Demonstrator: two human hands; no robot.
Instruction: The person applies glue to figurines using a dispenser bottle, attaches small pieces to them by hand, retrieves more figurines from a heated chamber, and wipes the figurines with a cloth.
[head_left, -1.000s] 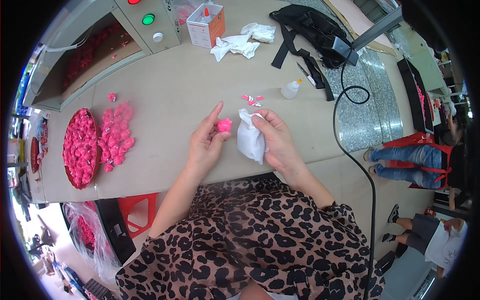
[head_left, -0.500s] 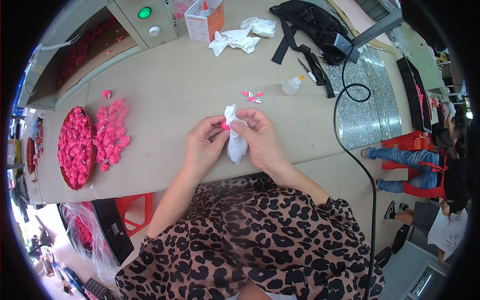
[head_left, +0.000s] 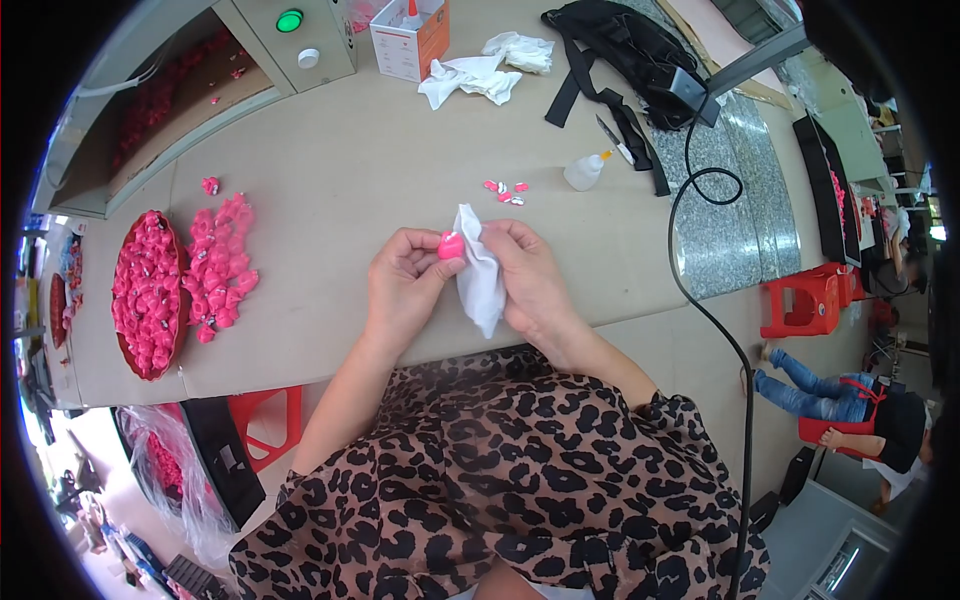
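Between the thumb and fingers of my left hand [head_left: 405,280] is a small glossy pink piece [head_left: 451,246]; its exact kind is too small to tell. My right hand [head_left: 530,275] pinches a white cloth [head_left: 482,275] right beside it, and the cloth hangs down toward the table edge. Just beyond my hands lie several small pink and silvery bits [head_left: 505,192]. A white squeeze bottle [head_left: 585,173] with an orange tip stands tilted to their right. To the left, a reddish tray [head_left: 183,335] is heaped with pink pieces, and more pink pieces [head_left: 220,262] are spread beside it.
A white and orange box [head_left: 408,52] and crumpled white cloths [head_left: 470,80] lie at the back. A black bag [head_left: 625,40], a knife [head_left: 616,140] and a long black cable [head_left: 672,255] are on the right. Red stools [head_left: 800,305] and people stand farther right.
The white cloth has shifted slightly right and down, away from the pink piece, which now shows more. The person in jeans at right has moved away from the stool.
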